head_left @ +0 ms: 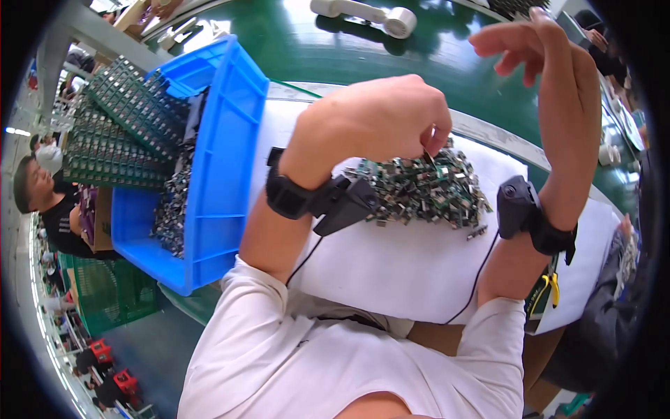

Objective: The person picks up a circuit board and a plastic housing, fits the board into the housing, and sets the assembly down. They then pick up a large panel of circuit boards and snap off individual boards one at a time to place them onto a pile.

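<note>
My left hand [380, 115] is over the far side of a heap of small green circuit boards with metal connectors [433, 192]. Its thumb and forefinger are pinched on one small circuit board [428, 156], only partly visible. The heap lies on a white sheet [377, 272] in front of me. To the right and farther off, my right hand [537, 52] is raised, its fingers loosely curved and apart, with nothing seen in them. Each wrist carries a black strapped device with a cable.
At my left a tilted blue bin [230, 153] holds large circuit board panels [118, 133] and many loose small boards [174, 209]. Yellow-handled pliers [554, 290] lie at the right. A white handset-shaped device [366, 14] rests on the green tabletop [286, 42]. Other people are at both sides.
</note>
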A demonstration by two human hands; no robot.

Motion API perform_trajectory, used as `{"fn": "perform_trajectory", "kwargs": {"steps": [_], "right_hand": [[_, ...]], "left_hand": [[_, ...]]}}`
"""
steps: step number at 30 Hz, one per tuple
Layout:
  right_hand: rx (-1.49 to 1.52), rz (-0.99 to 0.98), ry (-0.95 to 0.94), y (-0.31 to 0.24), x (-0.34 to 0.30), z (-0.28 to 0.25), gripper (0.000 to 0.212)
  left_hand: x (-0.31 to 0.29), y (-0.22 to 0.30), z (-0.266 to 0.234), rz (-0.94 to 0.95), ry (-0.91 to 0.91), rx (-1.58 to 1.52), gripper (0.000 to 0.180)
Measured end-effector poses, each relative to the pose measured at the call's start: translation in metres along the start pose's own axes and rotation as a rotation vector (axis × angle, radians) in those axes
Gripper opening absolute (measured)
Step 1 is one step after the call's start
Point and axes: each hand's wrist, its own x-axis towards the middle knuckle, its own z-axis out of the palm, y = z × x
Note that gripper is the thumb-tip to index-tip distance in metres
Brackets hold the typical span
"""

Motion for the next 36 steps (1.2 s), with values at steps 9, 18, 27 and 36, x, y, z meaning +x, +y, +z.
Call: {"fn": "perform_trajectory", "kwargs": {"steps": [9,18,27,36], "right_hand": [[0.094,-0.002,0.093,-0.008,-0.005,-0.003,0.025],[0.048,-0.171,0.032,0.003,-0.012,-0.013,0.021],[-0.281,-0.667,0.241,0.005,-0.005,-0.013,0.036],[-0.038,-0.294,-0.053,-0.005,-0.014,-0.007,0.041]], "left_hand": [[-0.034,0.043,-0.025,0.106,0.501,-0.011,0.024],[-0.130,0.097,-0.051,-0.130,1.155,0.036,0.027],[-0.300,-0.051,-0.088,-1.140,0.970,0.378,0.050],[-0.266,-0.081,-0.061,-1.117,1.166,0.783,0.052]]}}
